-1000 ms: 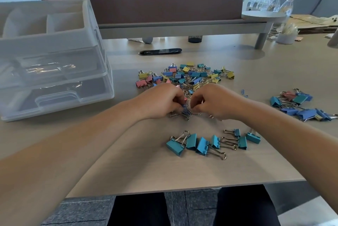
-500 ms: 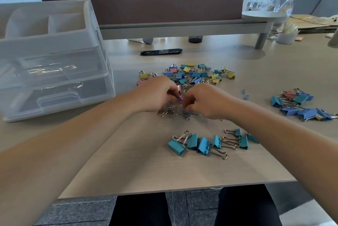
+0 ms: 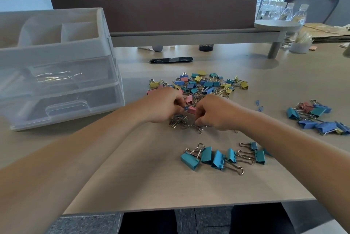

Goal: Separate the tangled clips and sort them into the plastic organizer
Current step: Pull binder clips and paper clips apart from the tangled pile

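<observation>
Untangling, by the look: left hand [image 3: 162, 107] pinches a small blue clip [image 3: 186, 108], right hand [image 3: 217, 113] the pink clip [image 3: 192, 110] hooked to it, just before the mixed pile [image 3: 200, 84]; next needs a twist apart, organizer [image 3: 62, 89] off at left

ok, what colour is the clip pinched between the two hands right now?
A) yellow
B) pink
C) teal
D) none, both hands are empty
B: a pink clip spans the gap between the left hand and the right hand, with a small blue clip at its left end by the left fingertips.
</observation>
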The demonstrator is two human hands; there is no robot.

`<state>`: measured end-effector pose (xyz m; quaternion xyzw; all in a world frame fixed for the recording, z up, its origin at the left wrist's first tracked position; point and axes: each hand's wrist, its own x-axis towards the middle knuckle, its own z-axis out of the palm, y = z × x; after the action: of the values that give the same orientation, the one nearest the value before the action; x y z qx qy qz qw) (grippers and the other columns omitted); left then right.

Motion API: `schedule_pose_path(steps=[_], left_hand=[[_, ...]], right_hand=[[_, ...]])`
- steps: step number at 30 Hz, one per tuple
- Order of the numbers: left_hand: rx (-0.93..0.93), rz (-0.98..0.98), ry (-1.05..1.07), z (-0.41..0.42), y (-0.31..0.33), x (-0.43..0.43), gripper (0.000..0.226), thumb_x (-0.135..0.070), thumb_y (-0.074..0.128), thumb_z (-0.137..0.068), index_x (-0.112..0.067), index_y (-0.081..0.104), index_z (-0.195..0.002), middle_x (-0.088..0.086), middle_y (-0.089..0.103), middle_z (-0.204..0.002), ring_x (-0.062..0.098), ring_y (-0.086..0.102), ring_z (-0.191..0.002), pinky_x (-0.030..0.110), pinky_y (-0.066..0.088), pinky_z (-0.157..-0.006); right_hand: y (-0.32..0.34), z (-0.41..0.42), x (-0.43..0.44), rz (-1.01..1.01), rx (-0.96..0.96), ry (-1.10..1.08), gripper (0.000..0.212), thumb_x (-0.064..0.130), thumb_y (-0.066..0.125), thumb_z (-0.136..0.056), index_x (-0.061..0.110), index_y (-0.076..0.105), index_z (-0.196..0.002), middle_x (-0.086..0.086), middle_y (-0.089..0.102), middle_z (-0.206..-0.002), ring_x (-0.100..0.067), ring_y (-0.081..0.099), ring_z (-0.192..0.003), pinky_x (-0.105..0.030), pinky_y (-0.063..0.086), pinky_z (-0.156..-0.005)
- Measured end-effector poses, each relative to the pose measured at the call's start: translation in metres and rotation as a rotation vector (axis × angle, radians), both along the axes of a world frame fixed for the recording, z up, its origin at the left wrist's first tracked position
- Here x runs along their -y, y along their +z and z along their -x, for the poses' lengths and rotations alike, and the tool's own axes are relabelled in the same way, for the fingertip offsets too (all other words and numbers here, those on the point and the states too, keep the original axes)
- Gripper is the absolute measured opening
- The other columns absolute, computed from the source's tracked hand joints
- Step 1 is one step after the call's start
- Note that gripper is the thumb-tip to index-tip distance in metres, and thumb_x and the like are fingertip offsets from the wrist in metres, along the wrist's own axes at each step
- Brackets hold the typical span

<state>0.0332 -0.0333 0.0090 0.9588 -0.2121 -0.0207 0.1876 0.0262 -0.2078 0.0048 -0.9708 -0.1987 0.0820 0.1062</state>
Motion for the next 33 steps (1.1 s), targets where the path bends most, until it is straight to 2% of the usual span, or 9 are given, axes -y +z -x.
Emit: schedule_pose_path(steps=[2,5,7,12,16,20,25,30,33], left_hand=[[-0.005,0.000,0.005,-0.0002,-0.0008,-0.0011,0.002,-0.022,0.063,-0.093,-0.023,0.063,-0.094,-0.014,0.052,-0.079,0.002,0.048,-0.076,0.020,0.040,-0.083],[0.008,0.004,0.014,-0.0002,-0.0027,-0.0025,0.007,-0.023,0.061,-0.094,-0.026,0.059,-0.089,-0.016,0.053,-0.081,0.014,0.052,-0.097,0.043,0.016,-0.118],[0.007,0.015,0.024,-0.0019,-0.0032,-0.0037,0.005,-0.023,0.061,-0.094,-0.024,0.061,-0.090,-0.016,0.054,-0.082,0.018,0.054,-0.105,0.046,0.010,-0.119],[0.021,0.036,0.020,-0.0063,-0.0054,-0.0007,0.007,-0.022,0.061,-0.094,-0.020,0.066,-0.099,-0.020,0.050,-0.077,-0.006,0.044,-0.072,0.046,0.026,-0.111],[0.015,0.061,0.002,-0.0067,-0.0064,0.0016,0.005,-0.022,0.062,-0.094,-0.021,0.065,-0.097,-0.018,0.053,-0.078,-0.005,0.045,-0.072,0.042,0.028,-0.109],[0.006,0.041,-0.002,-0.0037,-0.0041,0.0024,0.006,-0.024,0.062,-0.094,-0.022,0.065,-0.098,-0.013,0.056,-0.082,0.009,0.053,-0.081,0.026,0.042,-0.080],[-0.004,0.024,0.005,-0.0035,-0.0052,0.0022,0.006,-0.023,0.062,-0.094,-0.027,0.059,-0.089,-0.017,0.052,-0.078,0.011,0.054,-0.084,0.032,0.039,-0.095],[0.004,0.014,0.010,-0.0015,-0.0045,0.0033,0.010,-0.022,0.061,-0.094,-0.029,0.058,-0.087,-0.020,0.050,-0.076,0.010,0.052,-0.083,0.026,0.039,-0.081],[-0.010,0.032,0.008,-0.0013,-0.0038,0.0039,0.010,-0.024,0.062,-0.094,-0.028,0.058,-0.085,-0.017,0.053,-0.074,0.005,0.053,-0.073,0.037,0.040,-0.098]], right_hand=[[-0.0003,0.0003,-0.0010,0.009,0.007,-0.005,0.014,0.028,0.068,-0.090,0.015,0.071,-0.097,0.002,0.066,-0.091,-0.016,0.060,-0.082,-0.035,0.054,-0.081],[-0.0033,-0.0002,-0.0009,0.016,0.021,-0.017,0.013,0.030,0.066,-0.091,0.017,0.068,-0.093,0.002,0.063,-0.090,-0.017,0.059,-0.082,-0.036,0.054,-0.080],[-0.0034,-0.0007,-0.0008,0.002,0.026,-0.025,0.012,0.032,0.066,-0.092,0.020,0.066,-0.091,0.003,0.063,-0.092,-0.016,0.060,-0.085,-0.036,0.054,-0.081],[0.0028,-0.0010,-0.0002,0.004,0.009,-0.015,0.009,0.029,0.067,-0.091,0.020,0.067,-0.092,0.004,0.065,-0.092,-0.016,0.061,-0.084,-0.034,0.055,-0.080],[0.0014,-0.0017,0.0003,0.055,0.005,-0.002,0.016,0.032,0.069,-0.090,0.018,0.069,-0.097,0.003,0.062,-0.095,-0.016,0.058,-0.086,-0.033,0.053,-0.080],[0.0014,-0.0027,-0.0014,0.059,0.000,0.002,0.014,0.031,0.068,-0.090,0.017,0.069,-0.095,0.003,0.060,-0.090,-0.015,0.055,-0.080,-0.031,0.049,-0.075],[0.0023,-0.0039,-0.0040,0.086,-0.019,0.002,0.017,0.028,0.066,-0.090,0.014,0.072,-0.097,-0.002,0.066,-0.095,-0.019,0.062,-0.086,-0.033,0.053,-0.078],[0.0034,-0.0041,-0.0054,0.090,-0.061,-0.007,0.018,0.026,0.066,-0.091,0.011,0.073,-0.098,-0.006,0.069,-0.098,-0.022,0.065,-0.091,-0.037,0.055,-0.082],[0.0041,-0.0028,-0.0040,0.067,-0.056,0.005,0.017,0.025,0.064,-0.092,0.011,0.072,-0.096,-0.006,0.069,-0.096,-0.022,0.064,-0.089,-0.037,0.056,-0.081]])
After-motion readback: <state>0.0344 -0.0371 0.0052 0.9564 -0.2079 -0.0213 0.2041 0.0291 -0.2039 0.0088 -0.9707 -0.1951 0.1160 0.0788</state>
